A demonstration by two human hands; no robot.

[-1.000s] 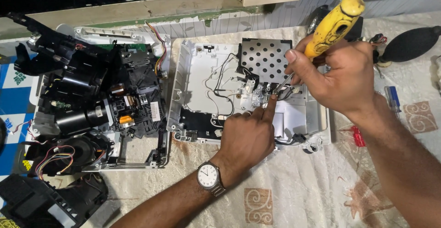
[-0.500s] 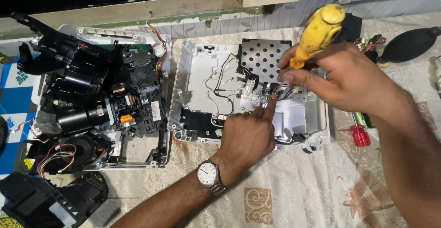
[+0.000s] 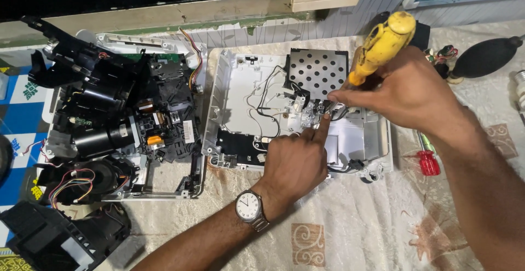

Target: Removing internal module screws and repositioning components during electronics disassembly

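Note:
A white plastic device shell [image 3: 240,90] lies open on the cloth, with thin black wires and a perforated black metal plate [image 3: 317,71] inside. My left hand [image 3: 295,161], a wristwatch on its wrist, rests on the shell's front part with the index finger pressed onto a small bracket near the middle. My right hand [image 3: 404,90] grips a yellow-handled screwdriver [image 3: 383,44], its tip down at the same bracket, just beside my left fingertip. The tip itself is hidden among the wires and fingers.
The black inner assembly [image 3: 120,118] with lens barrel, fan and coloured wires sits to the left. A black cover piece [image 3: 49,238] lies at the lower left. A red-handled screwdriver [image 3: 427,159] and a black rubber blower bulb [image 3: 484,57] lie to the right.
My right hand has shifted left and lower with the screwdriver, its handle tilting more upright over the bracket. My left hand has stayed put.

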